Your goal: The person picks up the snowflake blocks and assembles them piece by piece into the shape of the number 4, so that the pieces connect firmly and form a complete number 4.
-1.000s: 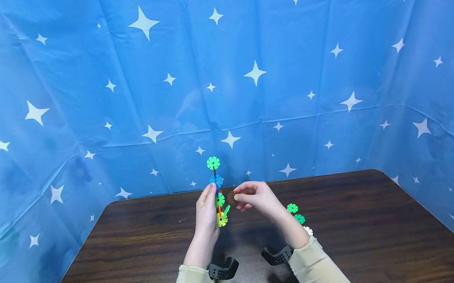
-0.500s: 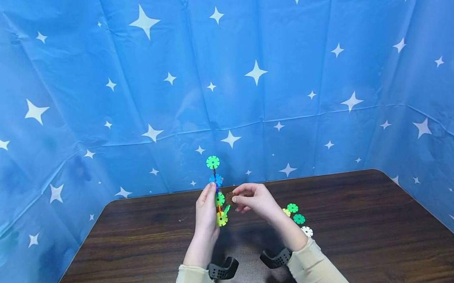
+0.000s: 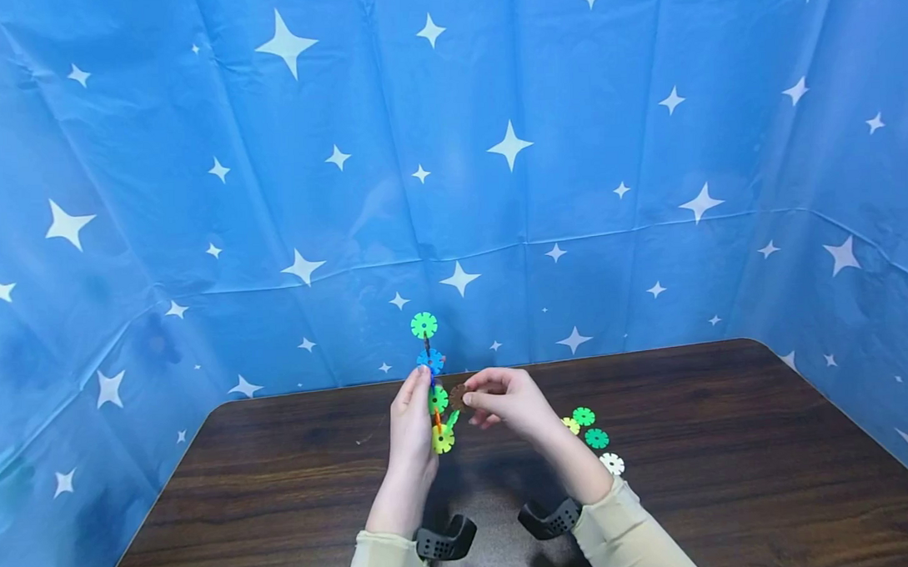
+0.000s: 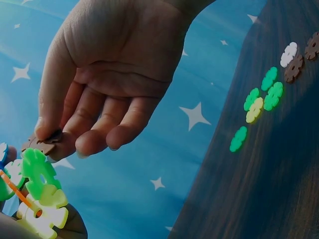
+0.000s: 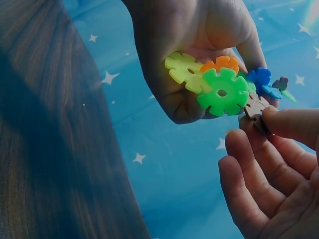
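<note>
My left hand [image 3: 412, 423] grips a chain of slotted plastic flower discs, held upright above the table. A green disc [image 3: 424, 325] tops the chain, with blue, green and orange ones below and a yellow disc [image 3: 444, 439] at the bottom. From the yellow one a green disc [image 5: 222, 92] juts out to the right. Between thumb and fingertips, my right hand [image 3: 514, 402] pinches a brown disc [image 3: 458, 398], its edge right at the jutting green disc's rim in the right wrist view. Part of the chain is hidden behind my left fingers.
Loose discs lie on the dark wooden table [image 3: 730, 441] beside my right forearm: green [image 3: 597, 439], yellow [image 3: 571, 425] and white [image 3: 612, 464]. The left wrist view also shows brown discs [image 4: 294, 68] there. A blue star-patterned curtain [image 3: 511, 206] stands behind the table.
My right hand has shifted slightly left, bringing the brown disc closer to the chain. A loose yellow disc has come into sight beside the right forearm. My left hand stays nearly still.
</note>
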Demonstrator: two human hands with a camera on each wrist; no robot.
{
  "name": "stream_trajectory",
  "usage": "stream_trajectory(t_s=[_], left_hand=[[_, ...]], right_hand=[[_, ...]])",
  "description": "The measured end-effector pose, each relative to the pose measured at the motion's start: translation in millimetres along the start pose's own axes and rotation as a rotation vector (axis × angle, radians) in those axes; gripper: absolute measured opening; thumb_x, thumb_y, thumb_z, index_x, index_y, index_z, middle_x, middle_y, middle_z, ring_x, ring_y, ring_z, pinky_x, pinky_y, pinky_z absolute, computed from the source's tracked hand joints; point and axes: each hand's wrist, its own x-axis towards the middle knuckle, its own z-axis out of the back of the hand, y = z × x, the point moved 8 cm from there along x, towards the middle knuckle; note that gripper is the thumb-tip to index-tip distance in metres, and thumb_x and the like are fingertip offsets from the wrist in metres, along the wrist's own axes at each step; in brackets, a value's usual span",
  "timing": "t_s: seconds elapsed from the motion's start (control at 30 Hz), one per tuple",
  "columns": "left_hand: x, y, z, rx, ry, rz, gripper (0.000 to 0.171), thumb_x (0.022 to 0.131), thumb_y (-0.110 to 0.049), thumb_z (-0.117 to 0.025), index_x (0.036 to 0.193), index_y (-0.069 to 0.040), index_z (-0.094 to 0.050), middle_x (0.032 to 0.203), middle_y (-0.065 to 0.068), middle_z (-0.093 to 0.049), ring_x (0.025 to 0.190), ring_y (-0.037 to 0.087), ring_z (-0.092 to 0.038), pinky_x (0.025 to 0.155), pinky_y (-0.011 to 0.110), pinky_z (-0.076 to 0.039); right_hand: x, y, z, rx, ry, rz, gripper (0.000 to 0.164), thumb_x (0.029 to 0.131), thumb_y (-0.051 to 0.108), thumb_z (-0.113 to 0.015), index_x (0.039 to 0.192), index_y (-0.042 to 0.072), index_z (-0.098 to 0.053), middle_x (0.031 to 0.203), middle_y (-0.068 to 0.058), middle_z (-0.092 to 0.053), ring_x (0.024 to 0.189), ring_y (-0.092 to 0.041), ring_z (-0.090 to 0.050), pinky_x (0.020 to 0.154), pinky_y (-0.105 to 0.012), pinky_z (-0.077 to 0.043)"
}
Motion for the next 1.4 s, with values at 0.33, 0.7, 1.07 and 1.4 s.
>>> stream_trajectory(t_s=[0.33, 0.7, 1.07, 1.4], left_hand=[[-0.5, 1.2, -2.4, 0.005, 0.02, 0.008, 0.046, 0.104, -0.035, -0.045, 0.135, -0.003, -0.056, 0.139, 0.01, -0.048, 0.127, 0.022, -0.039, 0.098, 0.039, -0.033], [0.2, 2.0, -2.7, 0.002, 0.01, 0.01, 0.046, 0.104, -0.035, -0.044, 0.135, -0.002, -0.055, 0.133, 0.009, -0.05, 0.124, 0.023, -0.04, 0.093, 0.035, -0.036], [0.9, 3.9, 1.2, -0.008, -0.042, 0.009, 0.043, 0.104, -0.032, -0.046, 0.129, 0.001, -0.059, 0.099, 0.001, -0.053, 0.093, 0.015, -0.046, 0.076, 0.028, -0.039], [2.0, 2.3, 5.8, -0.099, -0.09, -0.018, 0.026, 0.102, -0.031, -0.051, 0.1, -0.01, -0.066, 0.08, -0.001, -0.052, 0.068, 0.009, -0.046, 0.059, 0.021, -0.038]], right_hand=[[0, -3, 2, -0.005, -0.007, -0.013, 0.021, 0.089, 0.006, -0.067, 0.104, -0.007, -0.065, 0.091, -0.021, -0.069, 0.062, -0.019, -0.066, 0.062, -0.04, -0.057], [0, -5, 2, -0.024, 0.002, -0.013, 0.02, 0.088, 0.006, -0.067, 0.103, -0.007, -0.065, 0.09, -0.012, -0.071, 0.063, -0.022, -0.067, 0.063, -0.046, -0.056], [-1, -4, -5, 0.027, 0.065, -0.01, 0.01, 0.088, -0.002, -0.066, 0.093, -0.009, -0.061, 0.079, -0.017, -0.068, 0.062, -0.017, -0.066, 0.068, -0.053, -0.055], [0, -8, -12, 0.133, 0.1, -0.016, 0.008, 0.088, -0.004, -0.066, 0.09, -0.008, -0.059, 0.077, -0.017, -0.068, 0.063, -0.016, -0.067, 0.072, -0.056, -0.053]])
